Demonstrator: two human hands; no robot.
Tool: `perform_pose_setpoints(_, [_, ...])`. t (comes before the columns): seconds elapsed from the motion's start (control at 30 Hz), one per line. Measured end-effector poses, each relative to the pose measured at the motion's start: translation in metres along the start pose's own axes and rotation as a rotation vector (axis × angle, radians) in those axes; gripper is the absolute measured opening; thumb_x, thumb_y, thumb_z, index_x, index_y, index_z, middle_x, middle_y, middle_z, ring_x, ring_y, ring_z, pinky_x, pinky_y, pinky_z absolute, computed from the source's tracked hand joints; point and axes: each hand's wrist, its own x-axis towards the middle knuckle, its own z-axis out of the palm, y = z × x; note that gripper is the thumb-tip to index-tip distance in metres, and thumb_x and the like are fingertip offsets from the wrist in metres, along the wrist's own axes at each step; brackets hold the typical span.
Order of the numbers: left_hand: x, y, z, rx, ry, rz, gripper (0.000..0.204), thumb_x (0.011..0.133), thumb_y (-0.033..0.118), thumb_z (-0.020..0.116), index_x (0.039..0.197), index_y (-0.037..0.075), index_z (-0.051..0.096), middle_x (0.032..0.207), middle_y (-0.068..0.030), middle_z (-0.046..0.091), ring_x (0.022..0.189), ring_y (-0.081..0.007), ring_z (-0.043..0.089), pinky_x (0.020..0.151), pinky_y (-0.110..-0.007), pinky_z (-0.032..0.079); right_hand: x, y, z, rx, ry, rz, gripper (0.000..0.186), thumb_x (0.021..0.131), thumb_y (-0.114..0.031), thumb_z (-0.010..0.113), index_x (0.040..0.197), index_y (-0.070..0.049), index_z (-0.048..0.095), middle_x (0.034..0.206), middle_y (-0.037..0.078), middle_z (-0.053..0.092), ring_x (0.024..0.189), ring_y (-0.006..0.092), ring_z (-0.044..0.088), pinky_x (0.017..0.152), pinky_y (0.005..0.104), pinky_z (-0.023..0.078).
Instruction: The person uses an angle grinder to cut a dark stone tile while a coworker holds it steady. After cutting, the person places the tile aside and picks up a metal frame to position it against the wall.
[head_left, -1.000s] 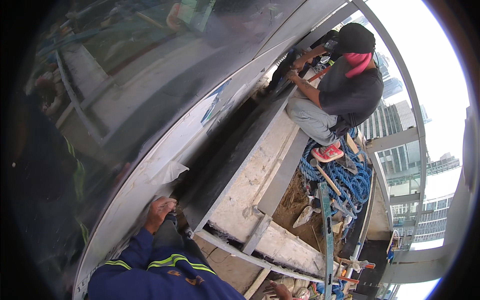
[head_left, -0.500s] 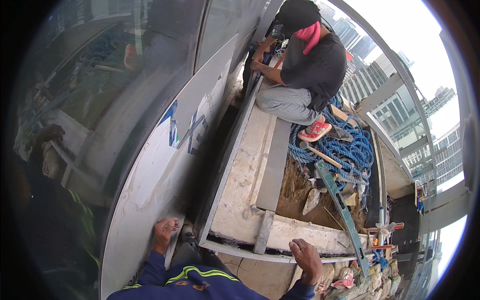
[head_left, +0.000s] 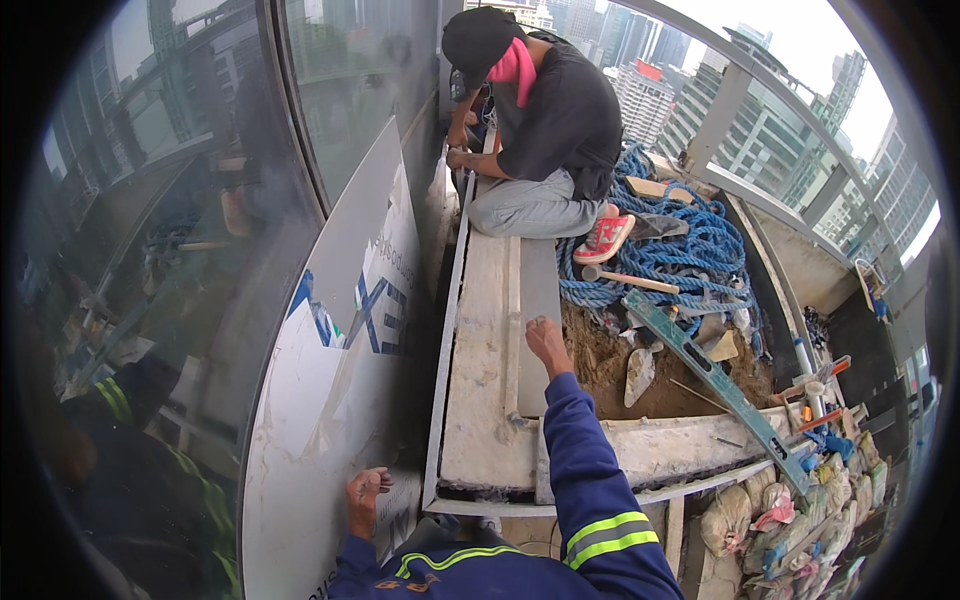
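Observation:
My right hand (head_left: 547, 346) is stretched forward over the grey strip (head_left: 540, 285) on the inner side of the pale concrete ledge (head_left: 480, 350). Its fingers are curled under; whether they hold anything is hidden. Low beside the white panel (head_left: 335, 400), my left hand (head_left: 366, 497) has loosely bent fingers and nothing visible in them. To the right of my right hand are a trowel (head_left: 640, 376) on brown soil and a long green spirit level (head_left: 705, 372) lying aslant. A wooden-handled hammer (head_left: 632, 279) rests near the blue rope.
A co-worker (head_left: 560, 120) in dark clothes kneels at the ledge's far end, both hands at its left edge. Thick blue rope (head_left: 690, 250) is heaped beyond the soil. Filled sacks (head_left: 770, 520) lie at lower right. Glass (head_left: 140, 250) stands left; a metal railing (head_left: 735, 110) edges the drop.
My right hand has moved forward and left, from the ledge's near edge to above the grey strip. My left hand stays low by the panel. The view has shifted.

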Motion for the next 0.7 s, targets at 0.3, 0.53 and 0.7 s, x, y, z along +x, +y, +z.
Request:
perform_pose_setpoints(0.3, [-0.021, -0.005, -0.016, -0.005, 0.123, -0.014, 0.046, 0.103, 0.038, 0.059, 0.112, -0.005, 0.069, 0.096, -0.0134, 0.071, 0.085, -0.0227, 0.072, 0.074, -0.034, 0.059, -0.004, -0.011, 0.087, -0.023, 0.406, 0.213, 0.037, 0.089, -0.037, 0.063, 0.108, -0.005, 0.07, 0.115, 0.024, 0.061, 0.115, 0.0465, 0.055, 0.094, 0.0626, 0.045])
perform_pose_setpoints(0.53, [-0.009, 0.014, -0.005, 0.016, 0.123, 0.005, 0.046, 0.104, 0.038, 0.058, 0.112, -0.006, 0.068, 0.096, -0.0138, 0.071, 0.084, -0.0224, 0.072, 0.074, -0.034, 0.059, -0.015, -0.028, 0.083, -0.011, 0.376, 0.269, 0.035, 0.089, -0.034, 0.062, 0.109, -0.007, 0.07, 0.12, 0.022, 0.062, 0.117, 0.0442, 0.056, 0.098, 0.0621, 0.042])
perform_pose_setpoints(0.7, [0.015, 0.03, 0.013, 0.062, 0.043, 0.05, 0.048, 0.104, 0.039, 0.056, 0.112, -0.007, 0.068, 0.096, -0.015, 0.071, 0.086, -0.0236, 0.073, 0.075, -0.035, 0.061, -0.007, -0.018, 0.084, 0.014, 0.306, 0.337, 0.033, 0.089, -0.034, 0.062, 0.11, -0.009, 0.068, 0.122, 0.019, 0.062, 0.121, 0.0426, 0.054, 0.097, 0.0639, 0.042])
